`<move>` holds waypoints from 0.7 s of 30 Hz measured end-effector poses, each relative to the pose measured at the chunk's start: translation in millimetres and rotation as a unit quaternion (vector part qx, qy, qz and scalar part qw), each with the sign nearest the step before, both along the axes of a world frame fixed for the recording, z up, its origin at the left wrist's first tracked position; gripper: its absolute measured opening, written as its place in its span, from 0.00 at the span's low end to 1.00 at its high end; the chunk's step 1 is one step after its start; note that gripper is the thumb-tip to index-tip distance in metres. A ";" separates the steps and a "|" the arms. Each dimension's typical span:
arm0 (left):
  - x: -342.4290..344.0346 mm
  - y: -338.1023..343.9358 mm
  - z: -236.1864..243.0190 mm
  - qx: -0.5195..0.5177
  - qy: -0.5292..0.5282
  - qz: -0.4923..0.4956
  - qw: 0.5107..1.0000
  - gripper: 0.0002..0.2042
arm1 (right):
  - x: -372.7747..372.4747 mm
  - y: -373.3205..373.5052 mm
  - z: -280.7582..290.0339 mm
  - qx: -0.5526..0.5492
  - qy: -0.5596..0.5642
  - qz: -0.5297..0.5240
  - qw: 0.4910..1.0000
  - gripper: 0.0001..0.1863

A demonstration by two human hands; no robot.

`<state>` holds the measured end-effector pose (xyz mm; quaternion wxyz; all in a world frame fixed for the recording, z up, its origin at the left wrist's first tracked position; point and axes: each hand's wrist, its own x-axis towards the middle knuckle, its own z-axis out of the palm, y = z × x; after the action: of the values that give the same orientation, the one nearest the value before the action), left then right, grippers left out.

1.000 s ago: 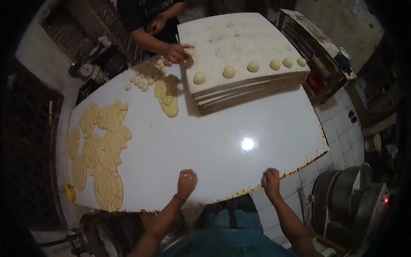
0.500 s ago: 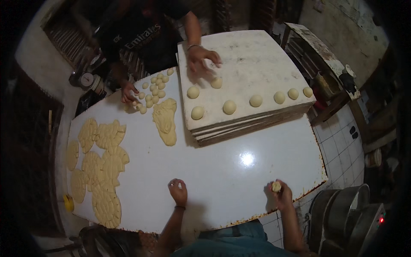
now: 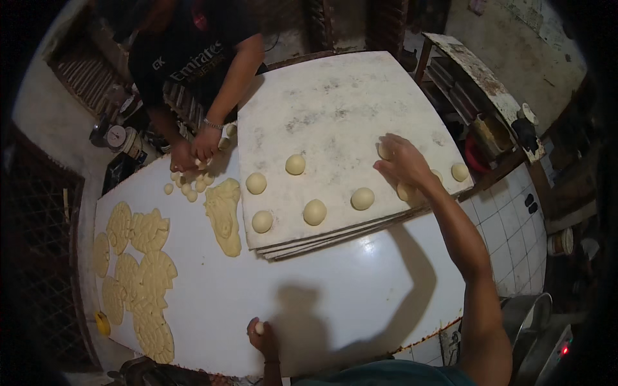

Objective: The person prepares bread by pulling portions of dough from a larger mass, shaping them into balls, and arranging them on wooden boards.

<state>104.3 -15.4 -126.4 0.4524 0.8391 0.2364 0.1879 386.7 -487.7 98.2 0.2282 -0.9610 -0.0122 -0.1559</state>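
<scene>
Right hand [image 3: 408, 162], 2 o'clock: fingers arched over a dough ball [image 3: 385, 151] at the floured top board [image 3: 328, 122]; grip or release, cannot tell. Left hand [image 3: 264, 342], between 6 and 7 o'clock: fingers curled round a smaller-looking dough piece [image 3: 259, 328]. Judged best: set the ball down lightly, lift straight off, match the front-row balls' [image 3: 315, 211] gaps, forearm clear of them. Obscured: two front-row balls partly, by right hand and wrist; right fingertips' contact; most of left piece.
</scene>
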 end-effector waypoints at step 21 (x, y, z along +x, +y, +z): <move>322.0 -238.5 225.7 0.220 -0.166 -0.554 0.786 0.27 | -330.2 28.8 -74.8 0.461 -0.093 -0.322 0.821 0.06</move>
<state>426.3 -253.9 99.3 0.3146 0.8586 -0.3950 0.0881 56.4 -458.9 23.4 0.5795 -0.6735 0.3505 -0.2962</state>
